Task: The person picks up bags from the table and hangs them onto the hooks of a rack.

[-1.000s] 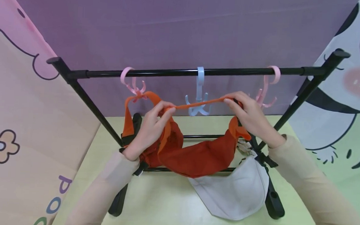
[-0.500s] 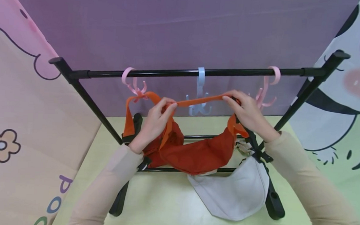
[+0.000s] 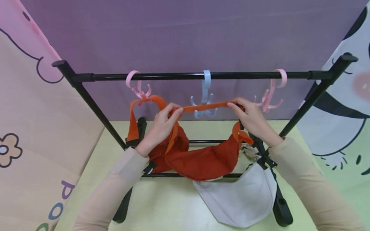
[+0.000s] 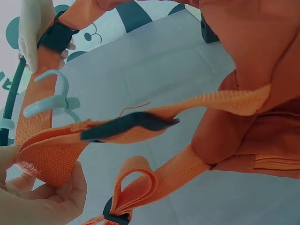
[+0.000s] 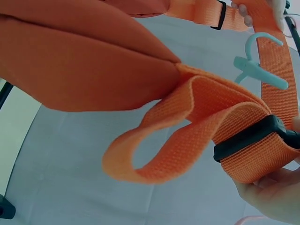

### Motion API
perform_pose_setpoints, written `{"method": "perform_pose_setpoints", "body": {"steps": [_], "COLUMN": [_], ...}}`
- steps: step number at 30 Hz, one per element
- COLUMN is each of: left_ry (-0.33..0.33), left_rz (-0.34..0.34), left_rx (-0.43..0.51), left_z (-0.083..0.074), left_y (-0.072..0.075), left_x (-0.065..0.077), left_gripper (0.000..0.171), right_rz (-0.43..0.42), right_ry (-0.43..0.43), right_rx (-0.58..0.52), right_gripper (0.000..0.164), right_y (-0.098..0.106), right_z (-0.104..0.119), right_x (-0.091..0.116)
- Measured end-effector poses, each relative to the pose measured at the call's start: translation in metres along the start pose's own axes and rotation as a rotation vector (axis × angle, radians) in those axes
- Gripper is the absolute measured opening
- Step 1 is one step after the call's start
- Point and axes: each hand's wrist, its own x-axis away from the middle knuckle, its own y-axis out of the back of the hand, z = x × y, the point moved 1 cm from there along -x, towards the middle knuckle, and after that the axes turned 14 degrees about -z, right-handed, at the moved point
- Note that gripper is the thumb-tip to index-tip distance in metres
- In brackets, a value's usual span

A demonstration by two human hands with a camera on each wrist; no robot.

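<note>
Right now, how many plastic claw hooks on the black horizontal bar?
3: a pink plastic claw hook at the black horizontal bar's left, a light-blue claw hook mid-bar, partly behind the orange webbing strap, a second pink claw hook at the right. None looks fully hidden.

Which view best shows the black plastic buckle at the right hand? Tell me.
The right wrist: the black plastic buckle looks largest and closest there, though the frame edge cuts it. The left wrist shows it smaller; the head view, only a dark bit by the right hand.

Room under bar, blue hook beside strap
</note>
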Motion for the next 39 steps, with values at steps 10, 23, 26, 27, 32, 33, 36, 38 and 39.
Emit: {"method": "perform_pose_setpoints", "body": {"steps": [10,23,26,27,32,33,36,38,39], "left_ry": [0.015,0.025,0.022,0.023,0.028,0.027,0.023,0.023,0.022], "left_rz": [0.015,0.012,0.009,0.007,-0.016,-0.021,-0.042,-0.058,-0.069], "left_rx": [-0.006,-0.015,-0.009,-0.005,0.006,0.004,-0.006,-0.010,-0.010], "left_z": [0.003,0.010,0.011,0.012,0.015,0.015,0.018,0.020,0.020], "left_y": [-0.003,-0.007,-0.008,-0.009,-0.011,-0.012,-0.013,-0.013,-0.014], "left_x": [0.000,-0.003,-0.004,-0.004,-0.005,-0.005,-0.005,-0.006,-0.005], "left_gripper": [0.023,0.025,0.026,0.026,0.026,0.026,0.027,0.028,0.029], "right_rz": [0.000,0.016,0.021,0.022,0.027,0.026,0.026,0.032,0.036], "right_ry": [-0.053,-0.028,-0.034,-0.039,-0.062,-0.062,-0.060,-0.053,-0.054], "right_rx": [0.004,0.003,-0.005,-0.006,-0.014,-0.015,-0.024,-0.027,-0.025], "right_gripper": [0.038,0.035,0.034,0.035,0.035,0.034,0.030,0.029,0.029], "right_y": [-0.005,-0.008,-0.008,-0.008,-0.009,-0.010,-0.013,-0.016,-0.018], "right_z": [-0.006,-0.016,-0.017,-0.018,-0.021,-0.022,-0.024,-0.025,-0.025], "right_x": [0.001,-0.004,-0.006,-0.007,-0.010,-0.011,-0.014,-0.015,-0.016]}}
